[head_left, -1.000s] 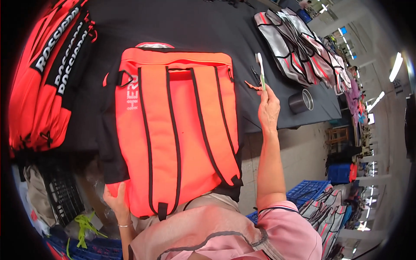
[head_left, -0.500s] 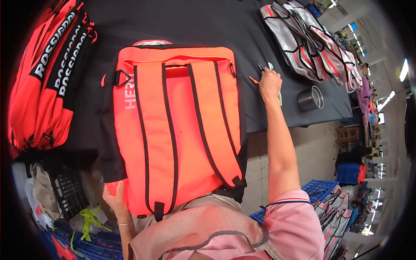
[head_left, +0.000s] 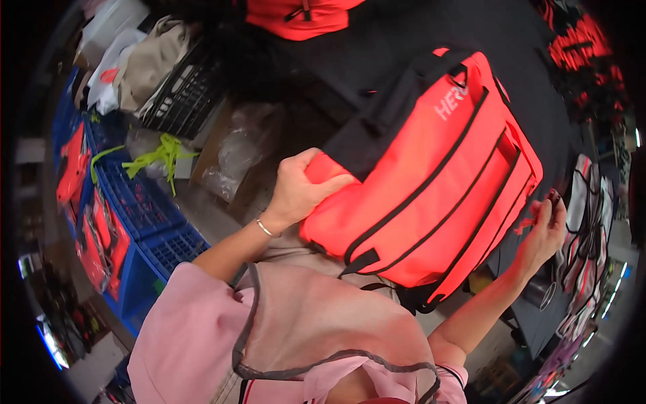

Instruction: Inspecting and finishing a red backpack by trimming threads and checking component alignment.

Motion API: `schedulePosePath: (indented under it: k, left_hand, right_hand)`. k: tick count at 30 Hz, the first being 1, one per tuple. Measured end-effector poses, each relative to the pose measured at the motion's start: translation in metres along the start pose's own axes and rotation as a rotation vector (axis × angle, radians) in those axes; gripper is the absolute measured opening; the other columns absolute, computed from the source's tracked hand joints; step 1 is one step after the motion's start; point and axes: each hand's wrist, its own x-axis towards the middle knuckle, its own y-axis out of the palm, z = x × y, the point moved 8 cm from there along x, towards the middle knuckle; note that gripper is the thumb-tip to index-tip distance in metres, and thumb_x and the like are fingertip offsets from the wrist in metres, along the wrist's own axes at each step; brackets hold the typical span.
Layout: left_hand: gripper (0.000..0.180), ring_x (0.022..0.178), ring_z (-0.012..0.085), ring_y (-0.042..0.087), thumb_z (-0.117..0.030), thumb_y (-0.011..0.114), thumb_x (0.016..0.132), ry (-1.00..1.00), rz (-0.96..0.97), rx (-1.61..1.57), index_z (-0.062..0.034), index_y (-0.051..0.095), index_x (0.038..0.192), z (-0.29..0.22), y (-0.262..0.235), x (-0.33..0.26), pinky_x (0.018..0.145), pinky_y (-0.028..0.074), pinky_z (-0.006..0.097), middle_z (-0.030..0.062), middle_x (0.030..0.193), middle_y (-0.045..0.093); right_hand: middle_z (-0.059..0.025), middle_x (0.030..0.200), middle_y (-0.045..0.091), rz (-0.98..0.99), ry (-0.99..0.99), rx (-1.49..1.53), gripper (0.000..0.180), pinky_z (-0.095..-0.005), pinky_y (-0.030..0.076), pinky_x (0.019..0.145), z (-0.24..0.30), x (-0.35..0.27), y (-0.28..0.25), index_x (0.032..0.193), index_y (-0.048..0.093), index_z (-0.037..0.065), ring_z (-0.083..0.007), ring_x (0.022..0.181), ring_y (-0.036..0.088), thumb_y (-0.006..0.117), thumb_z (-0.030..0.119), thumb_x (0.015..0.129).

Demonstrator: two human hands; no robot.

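One orange backpack [head_left: 437,182] lies on the black-covered bench [head_left: 377,47], back panel up, with two black-edged shoulder straps running its length. Its long axis runs from about 7 o'clock to 1 o'clock across the picture: the bottom end sits low, close to the person's body, and the top end with its black grab handle points toward 1 o'clock.

The left hand [head_left: 296,188] grips the backpack's lower corner at about 9 o'clock of the bag, thumb on top of the fabric and fingers curled under it. The right hand [head_left: 548,232] is at the bag's edge near 3 o'clock, fingers narrowed around something small and orange; what it is I cannot tell, and a dark object shows at the fingertips.

At 10 o'clock, on the floor, stand blue plastic crates [head_left: 145,215]; at least two are visible. One holds orange and black packed goods [head_left: 101,236], while the nearer crate's contents are not clear. A yellow-green strap [head_left: 158,155] lies across a crate rim. Further up, near 11 o'clock, one black wire basket [head_left: 182,91] holds a beige fabric bundle [head_left: 151,57]. A clear plastic bag [head_left: 235,151] lies beside it.

A second orange bag [head_left: 296,13] shows at 12 o'clock on the bench. At 4 o'clock, grey and white bags [head_left: 592,222] lie in a stack, too overlapped to count.
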Motion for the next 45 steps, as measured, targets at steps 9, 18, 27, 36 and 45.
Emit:
schedulePosePath:
  k: [9,18,27,36,45]
  left_hand:
    - [0.029,0.066,0.0096,0.064,-0.017,0.086,0.073,0.048,0.011,-0.251,0.001,0.067,0.085,0.007,0.003,-0.006,0.062,0.053,0.028,0.0108,0.074,0.07]
    - [0.027,0.068,0.023,0.071,-0.014,0.084,0.072,0.089,0.029,-0.165,0.0002,0.063,0.082,-0.009,-0.003,-0.01,0.062,0.054,0.032,0.0146,0.075,0.069]
    - [0.03,0.068,0.0313,0.066,-0.018,0.084,0.071,0.159,-0.02,-0.146,0.0002,0.063,0.083,-0.004,-0.002,-0.01,0.062,0.053,0.037,0.0143,0.074,0.064]
    - [0.031,0.07,0.0314,0.064,-0.021,0.083,0.072,0.263,-0.03,-0.042,-0.0011,0.063,0.084,-0.009,-0.001,-0.01,0.064,0.053,0.038,0.0124,0.076,0.064]
    - [0.027,0.068,0.0313,0.064,-0.017,0.082,0.072,0.245,-0.026,-0.091,-0.0017,0.062,0.081,-0.009,0.0,-0.013,0.061,0.051,0.038,0.0129,0.074,0.062]
  right_hand:
    - [-0.0092,0.108,0.064,0.679,-0.559,-0.17,0.04,-0.0345,0.051,0.079,0.135,-0.163,0.168,0.124,0.062,0.004,-0.0238,0.094,0.061,0.071,0.003,0.085]
    - [-0.0033,0.1,0.064,0.74,-1.231,-0.477,0.044,-0.0359,0.042,0.076,0.173,-0.175,0.201,0.12,0.063,0.01,-0.0214,0.087,0.057,0.077,0.014,0.078]
    - [-0.0053,0.099,0.061,0.882,-1.504,-0.572,0.036,-0.0318,0.043,0.081,0.196,-0.185,0.22,0.108,0.065,-0.001,-0.0177,0.089,0.055,0.065,0.012,0.074]
    - [-0.0037,0.087,0.061,0.905,-1.638,-0.51,0.021,-0.0307,0.043,0.081,0.214,-0.188,0.225,0.082,0.064,0.004,-0.0172,0.087,0.055,0.063,0.017,0.066]
    - [-0.0032,0.085,0.063,0.877,-1.734,-0.551,0.026,-0.0317,0.045,0.081,0.212,-0.194,0.221,0.087,0.067,0.001,-0.0174,0.087,0.056,0.065,0.012,0.064]
